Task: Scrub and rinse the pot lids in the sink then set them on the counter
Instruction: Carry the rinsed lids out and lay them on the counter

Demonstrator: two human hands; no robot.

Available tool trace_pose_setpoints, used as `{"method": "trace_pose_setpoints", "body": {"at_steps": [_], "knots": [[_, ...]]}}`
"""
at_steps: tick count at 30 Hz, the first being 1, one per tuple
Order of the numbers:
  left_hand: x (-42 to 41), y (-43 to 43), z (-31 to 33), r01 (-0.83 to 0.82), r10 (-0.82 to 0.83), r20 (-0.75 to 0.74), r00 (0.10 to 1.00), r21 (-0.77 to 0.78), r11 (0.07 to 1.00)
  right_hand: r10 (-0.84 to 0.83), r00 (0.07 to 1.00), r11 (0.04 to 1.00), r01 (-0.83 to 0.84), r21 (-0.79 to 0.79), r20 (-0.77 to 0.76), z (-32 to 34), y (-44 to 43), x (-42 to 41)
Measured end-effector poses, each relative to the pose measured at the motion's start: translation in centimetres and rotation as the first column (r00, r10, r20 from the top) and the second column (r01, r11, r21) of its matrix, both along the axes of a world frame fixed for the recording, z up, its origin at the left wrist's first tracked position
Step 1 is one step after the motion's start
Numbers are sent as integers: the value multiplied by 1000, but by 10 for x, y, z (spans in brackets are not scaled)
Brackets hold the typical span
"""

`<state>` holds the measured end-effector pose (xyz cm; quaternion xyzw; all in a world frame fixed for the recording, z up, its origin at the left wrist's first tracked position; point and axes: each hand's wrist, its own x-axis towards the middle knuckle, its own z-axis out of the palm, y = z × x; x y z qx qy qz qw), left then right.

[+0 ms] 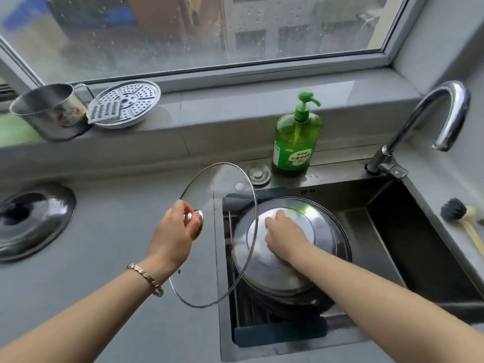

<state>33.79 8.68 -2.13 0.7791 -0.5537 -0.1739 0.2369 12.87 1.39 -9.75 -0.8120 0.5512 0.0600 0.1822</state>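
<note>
Glass, and tilted on edge: the see-through lid (209,271) hangs over the line where the counter (117,258) meets the sink (392,231), its knob pinched in the curled fingers of the left hand (175,231). The right hand (285,234) lies palm-down on the crown of a steel lid (264,276) that sits on a rack (280,334) inside the basin. Whether its fingers close round a knob under the palm cannot be told. The 2 hands are apart, each with its own lid. A 3rd lid, the dark steel lid (34,221), rests knob-up on the counter at far left, so that 1 looks set down in its place, though nothing shows whether it was washed. No water runs from the faucet (429,113), no suds show on either lid, and the soap bottle (294,142) and brush (455,210) stand untouched at the sink's edges. By my reading the task is early or at a handover between lids: at least the sink lid awaits scrubbing and rinsing, and the glass lid's own stage is unclear.
</note>
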Motion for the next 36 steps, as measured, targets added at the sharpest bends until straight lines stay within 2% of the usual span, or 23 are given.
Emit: {"method": "trace_pose_setpoints", "body": {"at_steps": [3, 6, 9, 12, 19, 27, 29, 32, 36], "knots": [[11, 9, 2, -9, 9, -5, 1000, -2, 1000, -258, 941, 966, 256, 40, 220, 28, -7, -23], [18, 15, 1, 5, -6, -24, 1000, -8, 1000, -443, 749, 885, 452, 110, 492, 47, -12, -44], [23, 15, 2, 8, -9, -52, 999, -10, 1000, -519, 637, 838, 512, 191, 571, 59, -12, -46], [34, 18, 6, -2, 1, -90, 996, -13, 1000, -510, 570, 839, 494, 227, 644, 73, -12, -31], [99, 50, 24, -46, 36, -176, 984, -54, 997, -427, 611, 890, 415, 189, 667, 94, -5, 51], [283, 136, 27, -67, 65, -123, 990, -15, 998, -303, 724, 953, 236, 190, 620, 92, 54, 234], [343, 164, 24, -64, 67, -72, 995, 46, 997, -293, 751, 956, 229, 183, 592, 87, 79, 287], [427, 202, 13, -81, 67, 82, 994, 187, 979, -284, 778, 959, 233, 162, 561, 80, 114, 362], [515, 243, -11, -175, 92, 236, 967, 360, 917, -242, 850, 970, 196, 146, 468, 61, 157, 442]]}}
